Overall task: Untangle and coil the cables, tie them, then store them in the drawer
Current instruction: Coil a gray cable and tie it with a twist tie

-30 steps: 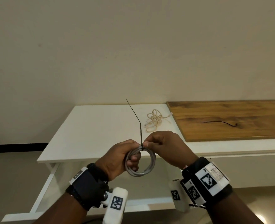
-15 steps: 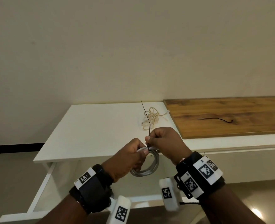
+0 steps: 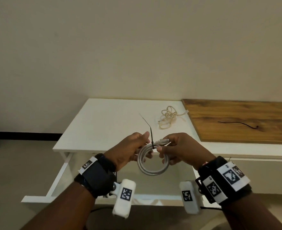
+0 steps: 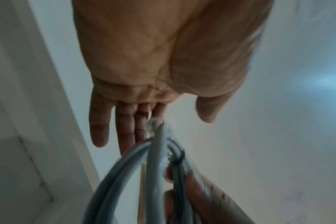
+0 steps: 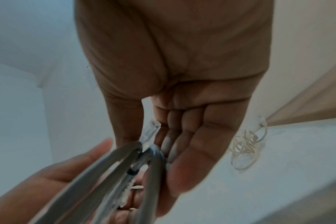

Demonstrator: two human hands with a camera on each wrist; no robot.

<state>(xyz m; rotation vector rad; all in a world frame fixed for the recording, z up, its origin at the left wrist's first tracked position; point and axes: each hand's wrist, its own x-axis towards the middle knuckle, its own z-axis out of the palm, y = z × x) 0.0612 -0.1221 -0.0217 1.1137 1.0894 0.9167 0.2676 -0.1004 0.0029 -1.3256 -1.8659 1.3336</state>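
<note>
We see one grey coiled cable (image 3: pixel 152 165) held upright over the open drawer (image 3: pixel 60 175), left hand (image 3: pixel 128 151) and right hand (image 3: pixel 178 149) gripping it — fingers seemingly loose — black tie (image 3: pixel 151 135) tail pointing up-left, one tangled cream cable (image 3: pixel 168 118) on the bench (image 3: pixel 103 123), one spare tie (image 3: pixel 236 124) lying crosswise.

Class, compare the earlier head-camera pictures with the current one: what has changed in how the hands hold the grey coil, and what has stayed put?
The right hand let go of the black zip tie's tail and now pinches the coiled grey cable beside its clear plug. The left hand opened somewhat, supporting the coil. Unchanged: the tangled cream cable, the spare black tie, the open white drawer.
</note>
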